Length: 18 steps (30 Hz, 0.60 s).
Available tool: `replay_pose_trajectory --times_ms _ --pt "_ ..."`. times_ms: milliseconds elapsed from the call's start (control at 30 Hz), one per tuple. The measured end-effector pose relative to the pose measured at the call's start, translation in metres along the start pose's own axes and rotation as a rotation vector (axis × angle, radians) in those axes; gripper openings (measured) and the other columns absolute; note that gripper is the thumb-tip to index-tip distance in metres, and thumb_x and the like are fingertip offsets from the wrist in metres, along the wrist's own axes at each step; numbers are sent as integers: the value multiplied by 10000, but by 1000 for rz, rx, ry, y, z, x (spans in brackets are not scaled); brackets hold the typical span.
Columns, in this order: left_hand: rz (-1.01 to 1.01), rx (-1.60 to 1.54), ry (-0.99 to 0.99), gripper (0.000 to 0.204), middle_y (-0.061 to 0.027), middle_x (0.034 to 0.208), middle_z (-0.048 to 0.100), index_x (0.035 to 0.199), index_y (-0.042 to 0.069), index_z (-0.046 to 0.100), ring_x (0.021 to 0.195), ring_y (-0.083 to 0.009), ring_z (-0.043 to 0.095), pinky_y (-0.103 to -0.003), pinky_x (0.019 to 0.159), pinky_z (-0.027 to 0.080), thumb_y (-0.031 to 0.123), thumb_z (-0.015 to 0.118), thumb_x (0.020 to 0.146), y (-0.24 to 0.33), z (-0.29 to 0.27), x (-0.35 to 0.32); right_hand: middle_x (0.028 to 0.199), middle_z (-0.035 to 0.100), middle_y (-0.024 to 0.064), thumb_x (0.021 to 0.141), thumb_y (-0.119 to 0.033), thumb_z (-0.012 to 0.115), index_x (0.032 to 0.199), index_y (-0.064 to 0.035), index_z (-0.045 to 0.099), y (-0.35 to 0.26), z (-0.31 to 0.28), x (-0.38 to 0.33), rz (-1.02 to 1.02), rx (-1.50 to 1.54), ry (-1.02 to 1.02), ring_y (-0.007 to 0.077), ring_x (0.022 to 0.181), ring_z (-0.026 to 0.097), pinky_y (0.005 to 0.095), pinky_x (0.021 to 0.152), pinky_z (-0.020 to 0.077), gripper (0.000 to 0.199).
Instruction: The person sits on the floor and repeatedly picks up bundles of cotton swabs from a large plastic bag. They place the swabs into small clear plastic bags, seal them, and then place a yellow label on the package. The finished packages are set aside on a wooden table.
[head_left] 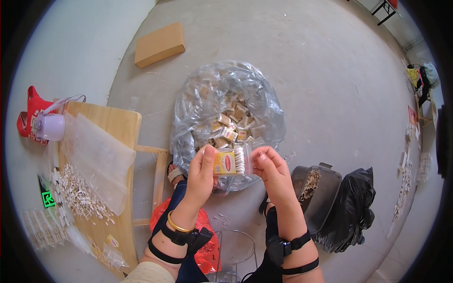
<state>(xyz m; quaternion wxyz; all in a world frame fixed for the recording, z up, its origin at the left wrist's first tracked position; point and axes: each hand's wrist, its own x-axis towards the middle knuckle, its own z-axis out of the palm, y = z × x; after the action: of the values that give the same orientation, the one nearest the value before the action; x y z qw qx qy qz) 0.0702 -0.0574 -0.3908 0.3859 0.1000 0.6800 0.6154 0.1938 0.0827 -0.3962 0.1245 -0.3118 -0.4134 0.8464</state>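
At mid-frame we hold a small clear box of cotton swabs between both hands, above the big clear bag of like boxes. Our left hand pinches its left end with closed fingers; our right hand pinches the right edge. We judge it best to keep it level and grip lightly.

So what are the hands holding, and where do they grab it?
A small clear box of cotton swabs. The left hand pinches its left end, the right hand its right end.
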Motion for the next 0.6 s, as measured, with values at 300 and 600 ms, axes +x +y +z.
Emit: replay_pose_trajectory --times_ms 300,600 --pt "188 185 6 498 9 728 588 933 41 593 535 -10 456 -175 447 345 438 308 1029 -3 23 -3 756 512 38 1019 -295 433 1007 -40 497 21 31 2 -317 -506 252 96 690 471 253 586 381 264" --pt "93 -70 -16 480 5 726 625 1154 -2 614 491 -26 457 -196 422 347 378 345 1033 -1 28 -3 650 516 11 1010 -290 464 917 -24 523 16 39 2 -315 -403 294 70 609 469 259 543 382 288"
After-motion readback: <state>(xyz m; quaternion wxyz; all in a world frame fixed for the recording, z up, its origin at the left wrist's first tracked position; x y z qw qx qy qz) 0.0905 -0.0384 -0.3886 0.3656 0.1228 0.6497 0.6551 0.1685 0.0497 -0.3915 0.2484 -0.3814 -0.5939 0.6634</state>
